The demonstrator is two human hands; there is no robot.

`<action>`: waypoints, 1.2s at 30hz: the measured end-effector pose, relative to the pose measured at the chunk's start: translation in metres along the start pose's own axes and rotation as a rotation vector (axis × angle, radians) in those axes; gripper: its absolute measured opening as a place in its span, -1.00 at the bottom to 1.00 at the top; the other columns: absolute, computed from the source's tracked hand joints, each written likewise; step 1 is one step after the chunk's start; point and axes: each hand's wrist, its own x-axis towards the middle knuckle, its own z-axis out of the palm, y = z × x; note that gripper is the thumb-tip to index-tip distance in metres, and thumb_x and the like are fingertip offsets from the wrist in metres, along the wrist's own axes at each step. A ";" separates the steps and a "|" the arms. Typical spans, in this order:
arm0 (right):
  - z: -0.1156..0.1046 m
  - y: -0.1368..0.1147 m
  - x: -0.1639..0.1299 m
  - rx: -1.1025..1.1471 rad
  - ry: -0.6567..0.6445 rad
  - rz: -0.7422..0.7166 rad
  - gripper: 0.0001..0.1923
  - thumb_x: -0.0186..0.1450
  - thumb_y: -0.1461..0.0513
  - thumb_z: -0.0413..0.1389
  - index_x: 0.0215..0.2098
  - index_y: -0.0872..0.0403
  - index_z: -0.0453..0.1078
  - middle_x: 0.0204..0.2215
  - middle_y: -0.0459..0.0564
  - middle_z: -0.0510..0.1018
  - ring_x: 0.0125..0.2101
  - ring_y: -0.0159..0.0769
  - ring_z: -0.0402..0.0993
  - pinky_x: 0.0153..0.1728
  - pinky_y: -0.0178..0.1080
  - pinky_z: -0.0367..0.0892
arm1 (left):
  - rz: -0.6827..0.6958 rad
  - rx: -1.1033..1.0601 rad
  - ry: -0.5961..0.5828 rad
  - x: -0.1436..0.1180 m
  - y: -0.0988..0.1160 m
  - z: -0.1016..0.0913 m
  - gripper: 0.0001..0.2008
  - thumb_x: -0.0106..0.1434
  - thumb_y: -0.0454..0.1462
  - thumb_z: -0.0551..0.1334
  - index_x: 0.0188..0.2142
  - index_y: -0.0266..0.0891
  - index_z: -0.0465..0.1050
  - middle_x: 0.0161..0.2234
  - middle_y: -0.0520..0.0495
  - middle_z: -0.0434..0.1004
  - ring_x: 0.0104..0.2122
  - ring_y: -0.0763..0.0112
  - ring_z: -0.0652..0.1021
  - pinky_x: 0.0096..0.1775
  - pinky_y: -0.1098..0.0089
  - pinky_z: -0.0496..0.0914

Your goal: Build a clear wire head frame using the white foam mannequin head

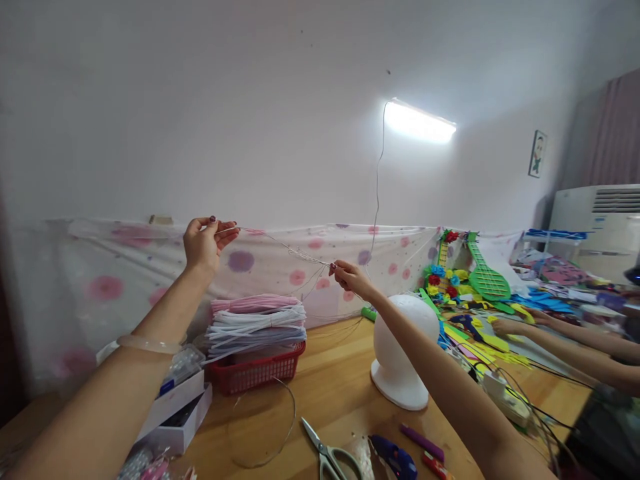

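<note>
Above the wooden table (325, 387), both of the person's arms are raised, and a thin wire (285, 247) runs taut between the two hands. The left hand (205, 243) is held higher, its thumb and fingertips pinched together on one end of the wire, the other fingers loosely curled. A pale bangle (150, 344) sits on that forearm. The right hand (350, 275) is lower and further right, its fingertips closed on the wire where several fine strands bunch together and hang down in loose loops toward the table.

Below the left hand, a red basket (257, 373) stands on the table, piled with white and pink cords (257, 320). Just beside it on the left sits an open white box (175, 417). Under the right forearm stands a white foam head (403, 360). Near the front edge lie scissors (327, 453), with a loop of wire resting on the wood to their left. A spotted cloth (280, 260) hangs along the wall behind the table.

On the right, another person's arms (565, 340) reach over a heap of bright foam shapes (475, 293). A tube lamp (420, 123) glows on the wall above.
</note>
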 end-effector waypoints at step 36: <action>0.061 -0.094 -0.053 -0.622 0.151 -0.290 -0.82 0.43 0.16 0.02 -0.24 0.04 0.42 -0.51 -0.06 0.57 -0.45 -0.29 0.46 -0.38 -0.31 0.16 | -0.180 0.896 -0.800 -0.079 0.010 0.009 -0.85 -0.11 -0.24 0.40 -0.69 -0.18 0.50 -0.73 -0.03 0.46 -0.75 0.41 0.34 -0.70 0.46 0.17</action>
